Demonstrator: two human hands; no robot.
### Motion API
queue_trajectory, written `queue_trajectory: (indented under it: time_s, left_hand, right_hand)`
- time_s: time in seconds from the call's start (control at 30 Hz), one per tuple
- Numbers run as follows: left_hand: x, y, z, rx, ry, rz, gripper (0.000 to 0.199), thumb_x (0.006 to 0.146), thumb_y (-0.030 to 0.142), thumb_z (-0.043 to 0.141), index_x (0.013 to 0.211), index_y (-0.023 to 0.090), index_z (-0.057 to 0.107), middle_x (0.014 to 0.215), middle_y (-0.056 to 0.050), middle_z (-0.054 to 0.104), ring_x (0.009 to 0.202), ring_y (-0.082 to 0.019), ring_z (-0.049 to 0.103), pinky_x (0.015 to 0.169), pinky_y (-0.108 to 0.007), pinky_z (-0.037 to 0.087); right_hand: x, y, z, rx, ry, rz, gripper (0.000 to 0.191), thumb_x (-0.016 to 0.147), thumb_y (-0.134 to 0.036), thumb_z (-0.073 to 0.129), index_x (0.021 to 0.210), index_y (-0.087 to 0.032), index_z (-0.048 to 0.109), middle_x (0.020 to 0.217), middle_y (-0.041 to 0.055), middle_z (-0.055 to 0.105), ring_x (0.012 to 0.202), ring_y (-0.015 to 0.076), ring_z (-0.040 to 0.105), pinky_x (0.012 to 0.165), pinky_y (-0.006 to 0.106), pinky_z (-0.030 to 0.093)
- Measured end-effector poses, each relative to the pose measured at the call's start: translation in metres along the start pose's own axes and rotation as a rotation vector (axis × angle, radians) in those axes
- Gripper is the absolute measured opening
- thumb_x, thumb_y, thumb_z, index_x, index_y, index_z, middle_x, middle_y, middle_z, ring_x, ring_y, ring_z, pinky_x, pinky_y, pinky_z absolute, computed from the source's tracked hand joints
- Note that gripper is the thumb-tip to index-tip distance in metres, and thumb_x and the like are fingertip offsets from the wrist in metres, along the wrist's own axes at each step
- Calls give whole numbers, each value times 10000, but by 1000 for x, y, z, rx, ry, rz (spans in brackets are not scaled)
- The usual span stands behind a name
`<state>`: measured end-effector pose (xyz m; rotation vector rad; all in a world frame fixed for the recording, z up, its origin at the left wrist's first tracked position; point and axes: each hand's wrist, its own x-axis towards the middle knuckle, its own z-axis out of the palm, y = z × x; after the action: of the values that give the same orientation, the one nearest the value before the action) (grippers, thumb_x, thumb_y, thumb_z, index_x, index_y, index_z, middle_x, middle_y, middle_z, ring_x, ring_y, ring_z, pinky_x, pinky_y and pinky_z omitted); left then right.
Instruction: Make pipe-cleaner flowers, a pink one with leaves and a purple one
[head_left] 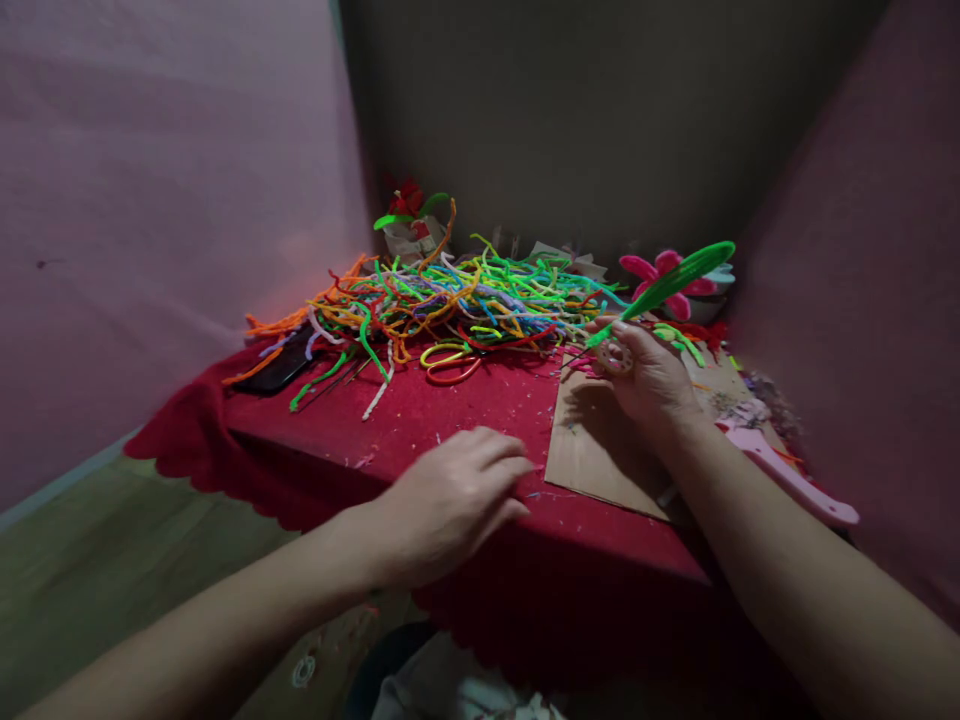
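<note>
My right hand [652, 375] is closed around the base of a green fuzzy pipe-cleaner leaf [679, 280], whose long blade slants up to the right. A thin dark wire pokes out on the left of the fingers. Against the same hand sits a pale, ring-shaped spool [614, 356] with small holes around it. My left hand [465, 495] hovers by the front edge of the red-covered table [420, 430], fingers loosely bent and apart, with nothing visible in them. Below the right hand lies a piece of brown cardboard [600, 450].
A tangled heap of coloured pipe cleaners [465, 295] spreads across the table's back. Scissors [455, 362] with yellow and red handles and a dark phone [274, 370] lie before it. A pink flower [652, 270] stands behind my right hand; a pink-handled tool [795, 480] lies right.
</note>
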<state>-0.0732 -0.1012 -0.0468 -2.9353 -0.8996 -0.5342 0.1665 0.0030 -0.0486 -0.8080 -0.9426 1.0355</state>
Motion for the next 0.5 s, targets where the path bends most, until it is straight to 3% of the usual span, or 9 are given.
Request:
queue_trajectory:
  time_s: [0.1, 0.2, 0.27, 0.4, 0.5]
  left_hand:
    - [25, 13, 32, -25, 34, 112, 255, 909, 308, 458, 1058, 151, 593, 1069, -139, 632, 990, -220, 586, 853, -381, 496]
    - [12, 10, 43, 6, 85, 217, 243, 923, 170, 376, 946, 146, 616, 920, -120, 654, 878, -191, 600, 806, -358, 511]
    - [-8, 2, 34, 67, 87, 235, 261, 912, 127, 363, 863, 149, 619, 834, -108, 655, 788, -177, 595, 744, -340, 517]
    - [-42, -11, 1, 288, -24, 4, 311, 901, 236, 444, 614, 174, 544, 552, -28, 553, 510, -150, 512, 506, -304, 450]
    - [-41, -10, -9, 349, -5, -106, 283, 915, 261, 428, 712, 160, 597, 627, -48, 611, 570, -165, 563, 540, -305, 465]
  right_hand:
    - [0, -1, 0, -2, 10, -2, 120, 639, -288, 643, 706, -207, 698, 671, -11, 624, 484, 82, 432, 421, 234, 316]
    - [1, -2, -1, 19, -9, 15, 117, 639, -275, 642, 706, -198, 700, 661, -16, 606, 473, 72, 403, 425, 231, 318]
    - [2, -2, -2, 26, -30, 33, 113, 642, -266, 643, 705, -195, 705, 629, -23, 575, 462, 65, 370, 412, 223, 302]
    - [3, 0, -3, 64, -47, 48, 124, 644, -244, 648, 722, -177, 718, 674, -18, 582, 472, 55, 368, 395, 210, 303]
    - [2, 1, -3, 76, -52, 46, 127, 647, -233, 650, 723, -161, 723, 623, -23, 556, 468, 52, 361, 393, 201, 303]
